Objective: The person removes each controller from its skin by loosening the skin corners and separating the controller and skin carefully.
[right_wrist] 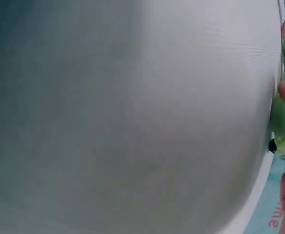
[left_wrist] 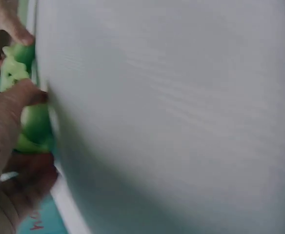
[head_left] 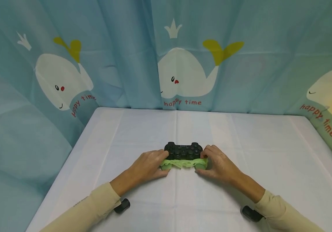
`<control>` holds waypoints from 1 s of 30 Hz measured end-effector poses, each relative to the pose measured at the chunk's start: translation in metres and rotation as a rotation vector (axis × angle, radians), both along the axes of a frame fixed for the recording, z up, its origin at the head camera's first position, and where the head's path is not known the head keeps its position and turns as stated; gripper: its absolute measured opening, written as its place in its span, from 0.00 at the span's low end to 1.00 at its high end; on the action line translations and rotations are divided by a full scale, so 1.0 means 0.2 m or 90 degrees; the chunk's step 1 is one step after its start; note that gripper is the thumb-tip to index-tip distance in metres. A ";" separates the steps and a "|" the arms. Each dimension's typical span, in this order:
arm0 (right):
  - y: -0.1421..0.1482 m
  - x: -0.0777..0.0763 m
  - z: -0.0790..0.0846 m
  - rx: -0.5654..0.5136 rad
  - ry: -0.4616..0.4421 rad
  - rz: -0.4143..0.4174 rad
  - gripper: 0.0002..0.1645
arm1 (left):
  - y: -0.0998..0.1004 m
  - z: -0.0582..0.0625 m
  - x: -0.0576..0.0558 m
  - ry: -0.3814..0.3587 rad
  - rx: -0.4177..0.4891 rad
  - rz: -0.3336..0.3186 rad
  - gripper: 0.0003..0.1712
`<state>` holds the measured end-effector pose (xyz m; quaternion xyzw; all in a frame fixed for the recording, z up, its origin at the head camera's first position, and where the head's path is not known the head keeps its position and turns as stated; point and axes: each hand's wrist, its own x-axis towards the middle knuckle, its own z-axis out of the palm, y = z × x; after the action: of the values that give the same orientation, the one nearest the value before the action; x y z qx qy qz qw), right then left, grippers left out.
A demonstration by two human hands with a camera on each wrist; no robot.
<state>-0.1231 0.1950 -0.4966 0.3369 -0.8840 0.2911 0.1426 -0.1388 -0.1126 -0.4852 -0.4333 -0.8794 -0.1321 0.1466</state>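
Note:
A black game controller (head_left: 184,148) lies at the middle of the table, its sticks and buttons facing up. Light green stretchy material (head_left: 183,163) covers its lower part and the two handles; the upper part is bare. My left hand (head_left: 149,164) grips the left handle end, thumb at the near side and fingers at the controller's side. On the opposite end, my right hand (head_left: 218,163) pinches the covered right handle between thumb and curled fingers. The left wrist view shows the green cover (left_wrist: 36,122) bunched between the thumb and fingers. Much of the controller is hidden there.
A white cloth-covered table (head_left: 142,129) spreads around the hands. Behind and beside it hangs a blue curtain (head_left: 131,64) with whale prints. Black wrist devices (head_left: 122,206) show under the sleeves, close over the table.

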 end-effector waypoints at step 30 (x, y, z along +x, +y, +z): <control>0.01 -0.07 0.02 0.131 0.162 0.063 0.24 | 0.05 0.06 0.00 0.082 -0.143 -0.026 0.17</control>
<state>-0.1368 0.1961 -0.4926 0.4270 -0.8663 0.1605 0.2036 -0.1381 -0.1018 -0.4741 -0.4727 -0.8683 -0.0079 0.1504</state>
